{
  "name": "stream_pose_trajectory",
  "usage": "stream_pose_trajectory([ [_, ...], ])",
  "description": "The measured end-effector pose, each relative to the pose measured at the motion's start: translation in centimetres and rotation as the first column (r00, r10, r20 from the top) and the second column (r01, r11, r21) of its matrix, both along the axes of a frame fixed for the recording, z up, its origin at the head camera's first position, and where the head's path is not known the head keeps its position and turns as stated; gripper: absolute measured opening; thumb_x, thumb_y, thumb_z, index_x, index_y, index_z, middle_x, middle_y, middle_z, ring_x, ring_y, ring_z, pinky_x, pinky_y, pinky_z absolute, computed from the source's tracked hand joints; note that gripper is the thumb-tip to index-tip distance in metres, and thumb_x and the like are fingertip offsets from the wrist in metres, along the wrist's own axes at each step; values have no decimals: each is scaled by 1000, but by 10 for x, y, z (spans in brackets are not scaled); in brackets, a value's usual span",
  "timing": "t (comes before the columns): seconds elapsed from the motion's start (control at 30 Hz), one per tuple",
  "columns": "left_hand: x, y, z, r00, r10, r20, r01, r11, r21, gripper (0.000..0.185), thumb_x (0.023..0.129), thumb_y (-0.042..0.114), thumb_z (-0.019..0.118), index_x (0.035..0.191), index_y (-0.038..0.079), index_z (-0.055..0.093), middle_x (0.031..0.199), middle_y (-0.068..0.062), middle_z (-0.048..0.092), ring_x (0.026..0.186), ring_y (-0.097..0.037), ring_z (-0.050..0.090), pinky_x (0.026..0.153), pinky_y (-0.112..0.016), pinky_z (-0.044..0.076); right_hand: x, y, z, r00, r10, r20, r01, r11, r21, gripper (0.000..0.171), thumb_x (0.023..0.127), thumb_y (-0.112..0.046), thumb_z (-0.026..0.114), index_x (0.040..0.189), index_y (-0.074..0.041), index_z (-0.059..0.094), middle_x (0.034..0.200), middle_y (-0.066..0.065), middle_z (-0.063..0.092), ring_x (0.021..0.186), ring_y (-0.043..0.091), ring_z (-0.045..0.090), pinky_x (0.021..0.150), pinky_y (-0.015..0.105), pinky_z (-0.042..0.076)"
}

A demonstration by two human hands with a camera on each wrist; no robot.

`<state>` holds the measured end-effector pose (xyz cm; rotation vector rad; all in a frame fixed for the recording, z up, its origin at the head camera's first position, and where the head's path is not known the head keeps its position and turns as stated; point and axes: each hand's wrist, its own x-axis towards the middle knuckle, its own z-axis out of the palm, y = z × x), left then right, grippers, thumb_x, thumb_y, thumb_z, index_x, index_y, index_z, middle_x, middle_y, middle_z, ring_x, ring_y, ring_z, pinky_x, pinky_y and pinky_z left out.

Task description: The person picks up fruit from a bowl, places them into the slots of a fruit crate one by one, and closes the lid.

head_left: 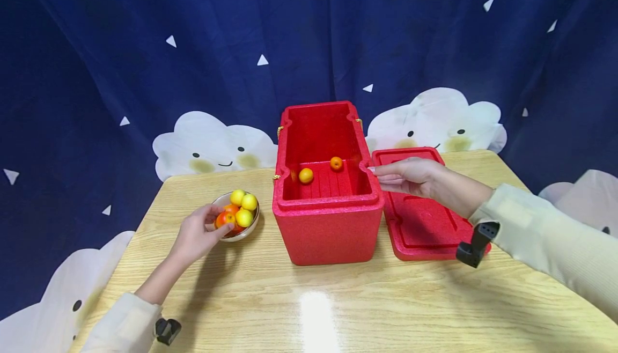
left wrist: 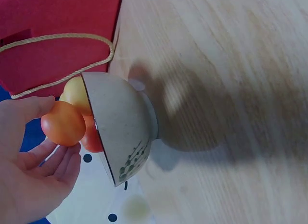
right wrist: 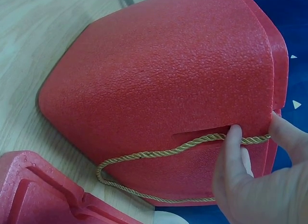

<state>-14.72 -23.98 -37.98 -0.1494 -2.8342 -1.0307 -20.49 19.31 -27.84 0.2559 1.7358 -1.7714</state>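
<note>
With thumb and fingers my left hand holds an orange-red round fruit at the rim of a small bowl. Several yellow fruits lie in that bowl, with more orange-red ones partly hidden. A red foam box stands uncovered to the right of the bowl. On its floor are a yellow-orange fruit and an orange fruit. My right hand grips the box's right rim, thumb at the edge and fingers against the outer wall, beside the rope handle.
The red lid lies on the wooden table, right of the box and under my right forearm. Behind the table hangs a dark blue curtain with white clouds. A dark wrist device is on each sleeve.
</note>
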Motion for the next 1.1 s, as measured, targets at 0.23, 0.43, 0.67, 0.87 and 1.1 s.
stream_pose_trajectory([
  [0.23, -6, 6, 4, 1000, -4, -30, 4, 1000, -1, 40, 84, 18, 72, 116, -2, 60, 111, -22, 67, 102, -35, 63, 90, -51, 53, 1, 1, 1, 1000, -10, 12, 10, 1000, 10, 18, 92, -23, 64, 76, -22, 74, 81, -5, 75, 79, 9, 73, 84, 25, 57],
  [0.43, -10, 16, 8, 998, -39, -43, 39, 999, 7, 39, 83, 16, 73, 115, -3, 60, 114, -21, 65, 104, -36, 63, 93, -51, 52, 0, 1, 0, 1000, -3, 5, 3, 1000, 8, 20, 92, -23, 64, 75, -22, 74, 80, -5, 75, 79, 8, 74, 82, 24, 57],
  [0.67, -16, 28, 14, 997, -65, -32, 66, 998, 17, 37, 84, 17, 72, 114, -1, 60, 115, -21, 65, 106, -35, 63, 93, -50, 53, 0, 0, 0, 1000, -7, 3, 7, 1000, 6, 22, 93, -22, 62, 75, -22, 74, 80, -5, 75, 79, 9, 74, 82, 25, 57],
  [0.87, -23, 37, 16, 996, -85, -29, 86, 995, 51, 35, 84, 15, 72, 113, 1, 61, 112, -18, 67, 105, -32, 63, 93, -47, 54, 0, 0, 1, 1000, -8, 7, 8, 1000, 13, 24, 95, -22, 59, 76, -23, 74, 81, -6, 75, 79, 8, 74, 89, 26, 54],
  [1.1, -30, 45, 23, 995, -96, -18, 97, 992, 74, 35, 85, 16, 71, 115, 1, 60, 114, -19, 67, 107, -33, 63, 95, -49, 52, 1, 1, 0, 1000, -7, 3, 7, 1000, 13, 22, 93, -22, 61, 75, -23, 74, 81, -6, 75, 79, 8, 73, 92, 28, 50],
])
